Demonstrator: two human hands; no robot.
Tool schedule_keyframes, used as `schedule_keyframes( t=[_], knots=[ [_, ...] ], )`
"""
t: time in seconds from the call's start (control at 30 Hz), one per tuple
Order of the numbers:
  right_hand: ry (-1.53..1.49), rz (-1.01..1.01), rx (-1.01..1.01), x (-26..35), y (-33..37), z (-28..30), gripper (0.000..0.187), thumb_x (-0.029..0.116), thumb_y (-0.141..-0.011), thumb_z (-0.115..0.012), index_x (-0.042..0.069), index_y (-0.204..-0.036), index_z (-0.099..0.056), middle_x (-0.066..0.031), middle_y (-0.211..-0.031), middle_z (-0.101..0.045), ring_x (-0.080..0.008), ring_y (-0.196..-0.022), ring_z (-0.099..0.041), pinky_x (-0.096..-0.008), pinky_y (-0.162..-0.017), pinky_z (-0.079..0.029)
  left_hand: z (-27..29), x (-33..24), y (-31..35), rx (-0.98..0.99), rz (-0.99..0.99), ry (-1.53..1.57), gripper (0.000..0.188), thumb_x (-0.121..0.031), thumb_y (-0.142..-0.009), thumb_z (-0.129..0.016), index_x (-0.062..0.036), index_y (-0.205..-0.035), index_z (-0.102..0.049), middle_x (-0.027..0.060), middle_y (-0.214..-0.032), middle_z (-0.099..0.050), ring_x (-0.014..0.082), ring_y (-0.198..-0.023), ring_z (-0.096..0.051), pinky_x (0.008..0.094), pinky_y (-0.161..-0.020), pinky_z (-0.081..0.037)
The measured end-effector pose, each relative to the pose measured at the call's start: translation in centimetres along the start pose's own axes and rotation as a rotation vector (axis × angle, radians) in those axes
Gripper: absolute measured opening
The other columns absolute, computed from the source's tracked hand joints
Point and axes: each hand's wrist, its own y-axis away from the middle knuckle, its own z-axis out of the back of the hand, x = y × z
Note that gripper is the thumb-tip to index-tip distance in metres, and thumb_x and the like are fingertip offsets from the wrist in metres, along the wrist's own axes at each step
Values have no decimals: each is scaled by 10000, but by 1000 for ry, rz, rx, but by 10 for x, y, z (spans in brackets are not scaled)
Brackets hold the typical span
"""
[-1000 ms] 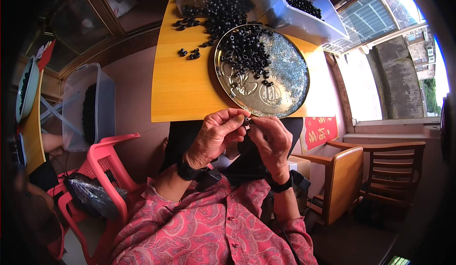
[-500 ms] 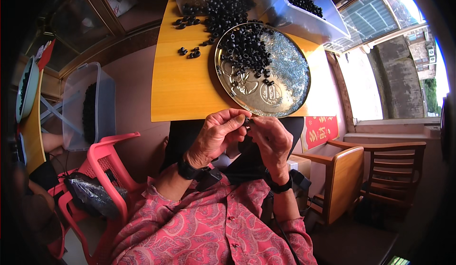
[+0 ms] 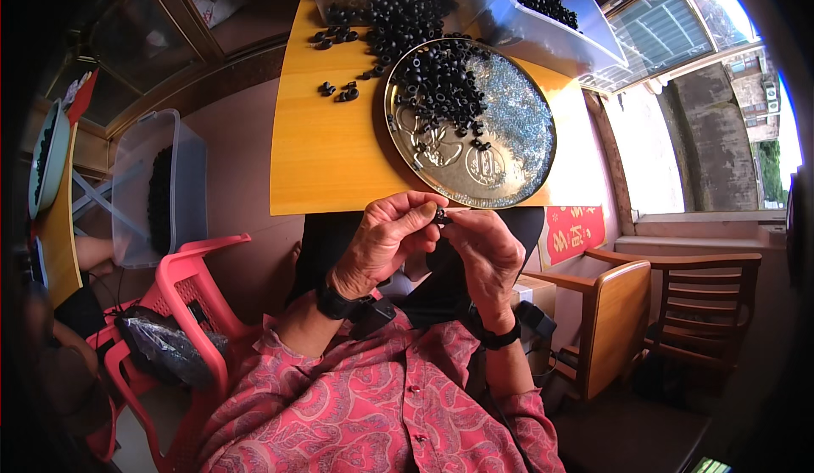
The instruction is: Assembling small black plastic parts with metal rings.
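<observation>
Just beyond the table's front edge, over my lap, my left hand (image 3: 380, 240) pinches a small black ring-shaped part (image 3: 441, 216) between thumb and fingers. My right hand (image 3: 487, 248) meets it from the other side. Its thumb and fingertips are closed against the part, and whether they hold a tiny piece is too small to tell. Right beyond the hands lies a round gold-coloured metal tray (image 3: 462, 172) with an embossed pattern. Black ring parts (image 3: 441, 91) are heaped on its left half; tiny clear, glittering pieces (image 3: 521, 121) cover the right half.
More black parts (image 3: 407, 19) spread over the yellow table (image 3: 326, 159) near clear plastic bins (image 3: 551, 45) at the back. On the left stand a clear tub (image 3: 191, 185) and a pink plastic chair (image 3: 191, 282). A wooden chair (image 3: 615, 325) stands at right.
My right fingers have shifted slightly against the black part, and the right hand has opened out a little at the knuckles. My left hand keeps its pinch in nearly the same place.
</observation>
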Motion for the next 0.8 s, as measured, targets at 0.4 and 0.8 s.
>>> schedule_keyframes(
  t=[0.4,0.8],
  knots=[
    [-246,-265,-25,3,6,0,214,-83,-853,-694,-32,-1060,-676,-89,-1036,-681,-107,-913,-643,-220,-781,-519,1,1,0,19,-19,-11,238,-160,-974,-616,-2,-1149,-642,40,-769,-660,94,-631,-607,215,-606,-510],
    [-236,-327,-46,8,3,1,180,-115,-815,-706,-27,-971,-683,-83,-993,-673,-100,-895,-637,-219,-749,-517,3,1,-1,11,21,105,234,-143,-978,-602,9,-1153,-636,40,-874,-651,88,-683,-591,207,-628,-500]
  ],
)
